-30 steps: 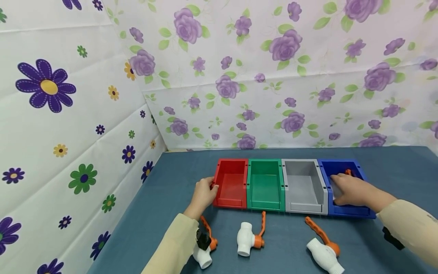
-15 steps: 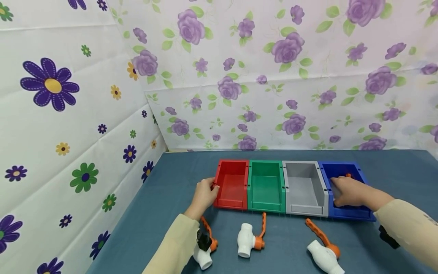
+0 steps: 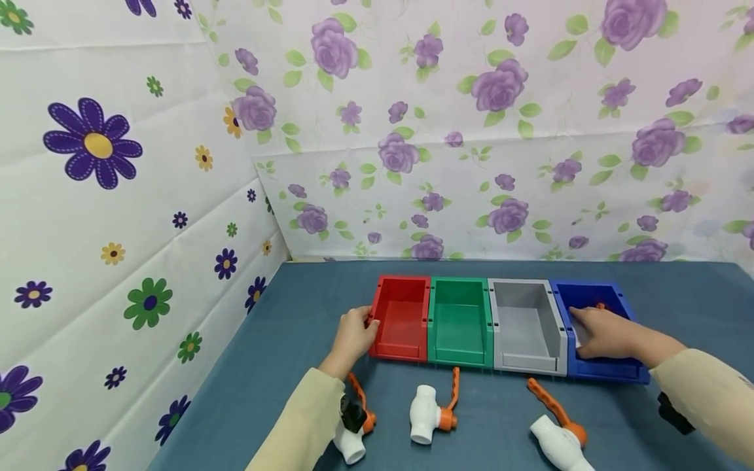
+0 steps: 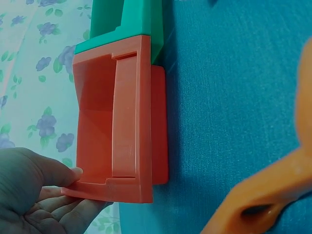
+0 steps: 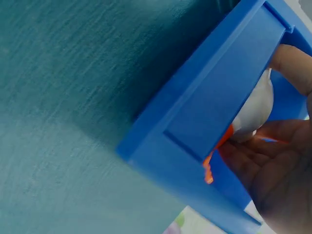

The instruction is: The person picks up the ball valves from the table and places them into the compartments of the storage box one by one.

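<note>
At the left end of a row of joined bins, my left hand (image 4: 53,190) pinches the side wall of the red bin (image 4: 131,117), thumb inside and fingers outside. My right hand (image 3: 609,332) reaches into the blue bin (image 3: 609,373) at the other end. There, in the right wrist view, its thumb and fingers hold a white ball valve (image 5: 256,109) with an orange handle, low inside the bin. The fingers and the bin's front wall hide part of that valve. Between the end bins sit a green bin (image 3: 461,358) and a grey bin (image 3: 527,364).
Three more white ball valves with orange handles lie on the blue-grey table in front of the bins: a left one (image 3: 350,445) partly behind my left wrist, a middle one (image 3: 423,415) and a right one (image 3: 559,445). Flowered sheets (image 3: 377,150) hang behind and at the left.
The head view has shifted slightly, so the bins and valves appear a little lower. Both hands keep nearly the same places, the left at the red bin, the right inside the blue bin.
</note>
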{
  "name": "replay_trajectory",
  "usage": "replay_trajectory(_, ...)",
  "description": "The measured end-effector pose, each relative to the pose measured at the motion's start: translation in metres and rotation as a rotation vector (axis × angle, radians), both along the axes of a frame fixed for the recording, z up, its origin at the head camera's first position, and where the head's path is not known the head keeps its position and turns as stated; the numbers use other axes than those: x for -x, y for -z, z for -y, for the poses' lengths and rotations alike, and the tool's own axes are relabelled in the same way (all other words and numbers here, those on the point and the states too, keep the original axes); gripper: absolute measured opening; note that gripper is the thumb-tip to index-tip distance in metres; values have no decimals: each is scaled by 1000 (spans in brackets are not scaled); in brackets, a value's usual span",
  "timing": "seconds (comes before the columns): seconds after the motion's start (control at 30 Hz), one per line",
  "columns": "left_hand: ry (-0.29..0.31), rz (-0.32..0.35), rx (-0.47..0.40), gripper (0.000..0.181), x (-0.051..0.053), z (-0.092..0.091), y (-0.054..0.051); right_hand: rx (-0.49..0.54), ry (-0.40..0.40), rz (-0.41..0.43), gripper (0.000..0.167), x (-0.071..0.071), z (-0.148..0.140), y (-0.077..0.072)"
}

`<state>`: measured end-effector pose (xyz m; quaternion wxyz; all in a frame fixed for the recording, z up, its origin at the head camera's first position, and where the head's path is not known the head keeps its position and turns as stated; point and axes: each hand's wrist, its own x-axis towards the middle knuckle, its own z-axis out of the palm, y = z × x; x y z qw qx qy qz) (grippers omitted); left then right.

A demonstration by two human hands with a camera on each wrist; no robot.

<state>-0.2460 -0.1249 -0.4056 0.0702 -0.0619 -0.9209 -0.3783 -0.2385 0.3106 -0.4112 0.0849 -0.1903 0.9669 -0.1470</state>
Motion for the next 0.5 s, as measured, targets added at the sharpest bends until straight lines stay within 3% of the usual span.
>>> replay_trajectory(0.33, 12, 11, 3, 33, 0, 0, -1, -15, -6, -79, 86, -6, -1, -5)
replay_trajectory(0.5, 15, 18, -8, 33, 1, 1, 0, -11, 3, -80, 89, -8, 1, -9)
